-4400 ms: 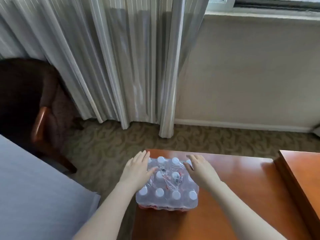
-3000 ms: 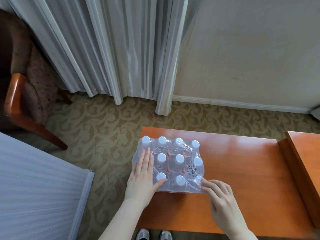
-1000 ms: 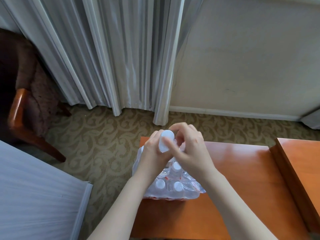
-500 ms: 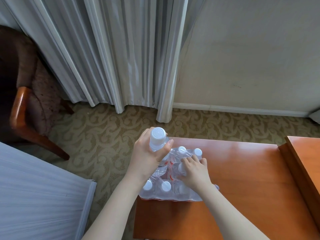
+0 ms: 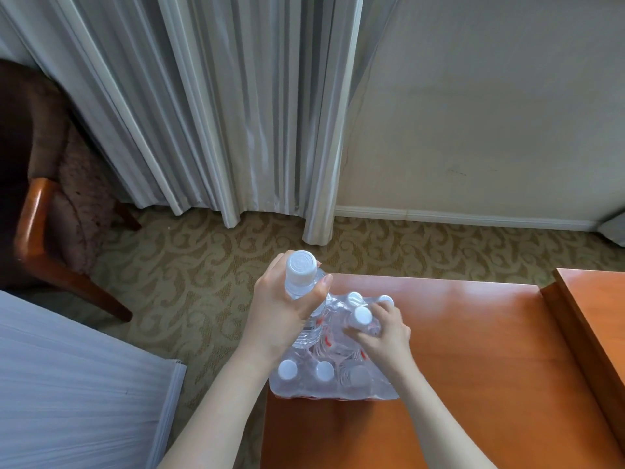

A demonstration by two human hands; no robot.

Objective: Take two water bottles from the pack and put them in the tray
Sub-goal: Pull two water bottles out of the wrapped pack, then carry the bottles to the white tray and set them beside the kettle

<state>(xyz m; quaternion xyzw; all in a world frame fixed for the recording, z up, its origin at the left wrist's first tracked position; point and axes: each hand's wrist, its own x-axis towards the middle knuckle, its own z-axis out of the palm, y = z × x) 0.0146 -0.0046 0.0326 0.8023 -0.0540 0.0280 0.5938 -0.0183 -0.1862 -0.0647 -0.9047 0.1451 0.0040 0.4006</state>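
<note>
One clear plastic water bottle with a white screw cap is up out of the bunch, upright, gripped round its shoulder by the left hand; fingers curled tight around it, thumb pressed on the near side just under the cap; the lower half of the bottle pokes out below the palm, and its base sits against the other bottles so I can't tell if it's fully clear of them. Second clear bottle with a white cap sits inside the shrink-wrapped pack of small water bottles; the right hand is on it, fingers bent and closed around its neck, fingertips digging into the crinkly film; whether it's lifted at all, can't say. The wrap is so shiny and rumpled that counting bottles is hopeless; I make out a few white caps along the near row and two at the far edge, plus bits of red label. Pack sits on the left end of a glossy orange-brown wooden table; a raised wooden piece of the same colour is cut off at the right. Beyond: patterned beige carpet, grey pleated curtains, a dark armchair with a wooden arm half out of frame, and a pale blue striped surface bottom left.
</note>
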